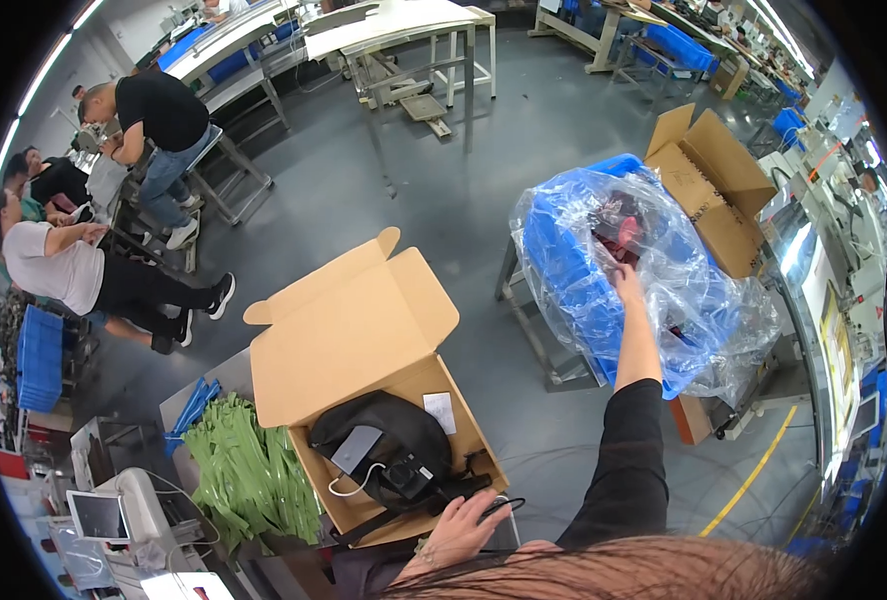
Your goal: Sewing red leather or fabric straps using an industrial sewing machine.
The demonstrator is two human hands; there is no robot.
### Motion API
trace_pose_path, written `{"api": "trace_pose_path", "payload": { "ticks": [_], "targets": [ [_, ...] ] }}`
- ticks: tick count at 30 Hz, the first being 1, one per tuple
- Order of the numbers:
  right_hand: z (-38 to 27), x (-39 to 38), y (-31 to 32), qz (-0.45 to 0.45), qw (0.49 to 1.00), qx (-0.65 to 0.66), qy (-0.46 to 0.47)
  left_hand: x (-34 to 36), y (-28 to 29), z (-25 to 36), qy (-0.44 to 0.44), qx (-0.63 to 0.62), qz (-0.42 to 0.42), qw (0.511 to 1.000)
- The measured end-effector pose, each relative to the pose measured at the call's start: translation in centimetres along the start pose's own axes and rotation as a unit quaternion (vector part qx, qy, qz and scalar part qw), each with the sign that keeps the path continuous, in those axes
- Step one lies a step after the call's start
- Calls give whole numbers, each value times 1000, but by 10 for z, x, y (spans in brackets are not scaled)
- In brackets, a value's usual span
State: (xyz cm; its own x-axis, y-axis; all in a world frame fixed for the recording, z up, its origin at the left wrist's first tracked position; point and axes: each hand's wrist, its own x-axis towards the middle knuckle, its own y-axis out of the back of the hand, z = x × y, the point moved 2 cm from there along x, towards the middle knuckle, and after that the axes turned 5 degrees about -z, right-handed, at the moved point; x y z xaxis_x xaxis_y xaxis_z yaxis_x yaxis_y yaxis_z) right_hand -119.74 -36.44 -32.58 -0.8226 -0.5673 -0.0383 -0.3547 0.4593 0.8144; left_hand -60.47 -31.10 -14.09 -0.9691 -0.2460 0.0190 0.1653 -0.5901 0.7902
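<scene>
My right arm, in a black sleeve, stretches forward to a blue bin (562, 215) lined with clear plastic film (554, 290). Inside the bin, my right hand (626, 282) is at a dark red and black piece (619, 235); its fingertips are partly hidden there. Low in the view, my left hand (462, 528) is open, its fingers extended by the near right corner of an open cardboard box (349, 345). A thin black loop (509, 505) shows beside those fingers. The box holds a black bag (389, 425), a small black camera-like device (409, 475), a grey flat block (358, 450) with a white cable, and a white paper slip (441, 412).
Green strips (244, 465) lie heaped left of the cardboard box, with blue strips (196, 408) behind. Another open carton (704, 200) adjoins the blue bin's far right side. Several people work at the left, one on a stool (229, 175). A white-topped table (394, 28) stands far ahead.
</scene>
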Motion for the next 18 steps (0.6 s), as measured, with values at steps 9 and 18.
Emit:
{"api": "trace_pose_path", "payload": {
  "ticks": [9,18],
  "targets": [
    [41,31,16,64,976,-159,-135,-173,44,-54,181,32,177,967],
    [68,46,7,103,988,-112,-29,-285,45,-43,460,12,220,860]
  ]
}}
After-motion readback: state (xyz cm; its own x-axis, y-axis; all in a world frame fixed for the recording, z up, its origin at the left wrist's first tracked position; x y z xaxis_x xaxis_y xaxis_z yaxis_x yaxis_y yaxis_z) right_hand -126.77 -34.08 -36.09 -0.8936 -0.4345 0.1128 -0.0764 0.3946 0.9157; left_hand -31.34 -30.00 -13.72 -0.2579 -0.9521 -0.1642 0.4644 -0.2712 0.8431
